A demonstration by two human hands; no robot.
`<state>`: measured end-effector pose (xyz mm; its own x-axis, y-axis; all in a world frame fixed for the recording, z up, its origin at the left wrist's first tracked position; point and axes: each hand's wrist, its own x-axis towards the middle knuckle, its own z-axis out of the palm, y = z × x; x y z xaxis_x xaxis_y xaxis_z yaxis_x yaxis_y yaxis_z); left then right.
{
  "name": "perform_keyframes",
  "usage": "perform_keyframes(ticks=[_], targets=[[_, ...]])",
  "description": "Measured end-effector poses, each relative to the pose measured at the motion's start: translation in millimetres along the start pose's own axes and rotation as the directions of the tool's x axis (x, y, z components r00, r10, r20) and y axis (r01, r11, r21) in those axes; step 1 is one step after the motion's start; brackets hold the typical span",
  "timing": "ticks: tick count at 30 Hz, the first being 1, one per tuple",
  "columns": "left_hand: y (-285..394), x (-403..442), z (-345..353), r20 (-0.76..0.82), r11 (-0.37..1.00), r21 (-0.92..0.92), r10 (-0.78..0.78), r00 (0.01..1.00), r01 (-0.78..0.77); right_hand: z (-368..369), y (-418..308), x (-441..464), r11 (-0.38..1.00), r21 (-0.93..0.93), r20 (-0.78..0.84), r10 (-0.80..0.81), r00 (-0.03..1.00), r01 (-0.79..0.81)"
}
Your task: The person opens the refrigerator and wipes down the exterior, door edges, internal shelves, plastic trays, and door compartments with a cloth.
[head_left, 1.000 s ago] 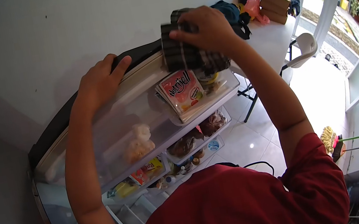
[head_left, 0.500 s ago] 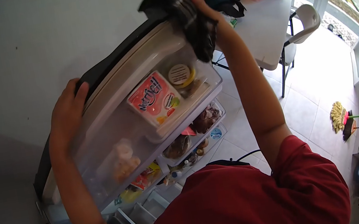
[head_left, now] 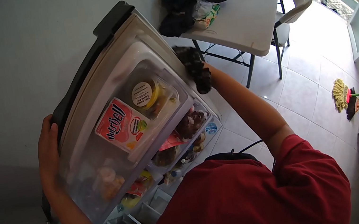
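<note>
An open fridge door [head_left: 96,73] stands in front of me, its shelves facing me. My left hand [head_left: 46,147] is closed round the dark edge of the door at the left, thumb over the edge. Beside the door's right side edge, my right hand [head_left: 209,72] grips a dark patterned cloth [head_left: 191,62]; the cloth covers most of its fingers. On the top door shelf are a pink Nutrijell box [head_left: 120,125], a round tub with a yellow rim [head_left: 143,94] and a blurred bag of pale food [head_left: 108,182].
Lower door shelves hold packets and bottles [head_left: 191,150]. Beyond the door is a white table [head_left: 240,19] with bags on it, and a folding chair [head_left: 297,2]. A mop [head_left: 340,94] and a broom [head_left: 352,108] lean at the right. A wall [head_left: 2,61] rises at the left.
My right hand and the cloth have moved from the door's top corner down along its right side. My left hand stays on the door edge. The view has shifted.
</note>
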<state>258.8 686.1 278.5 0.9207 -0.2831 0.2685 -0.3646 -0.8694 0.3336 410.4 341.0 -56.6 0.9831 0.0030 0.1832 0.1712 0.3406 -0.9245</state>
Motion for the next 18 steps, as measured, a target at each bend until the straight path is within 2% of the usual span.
perform_keyframes(ticks=[7,9,12,18], targets=[[-2.9,-1.5,3.4,-0.014,0.995,-0.07,-0.066,0.998,0.065,26.1,-122.6,44.9,0.973,-0.059,0.131,-0.215,0.968,0.224],[-3.2,-1.6,2.8,-0.006,0.996,-0.061,-0.06,0.998,0.059,30.0,-133.7,47.8,0.967,-0.042,0.143,-0.244,0.959,0.252],[-0.8,-2.0,4.4,-0.011,0.998,-0.044,-0.048,0.999,0.048,25.8,-115.1,36.6,0.974,-0.017,0.129,-0.221,0.967,0.225],[2.4,-2.6,4.3,0.036,0.997,-0.068,-0.037,0.999,0.039,-5.1,-11.5,-7.6,1.0,0.013,0.052,-0.029,0.998,0.028]])
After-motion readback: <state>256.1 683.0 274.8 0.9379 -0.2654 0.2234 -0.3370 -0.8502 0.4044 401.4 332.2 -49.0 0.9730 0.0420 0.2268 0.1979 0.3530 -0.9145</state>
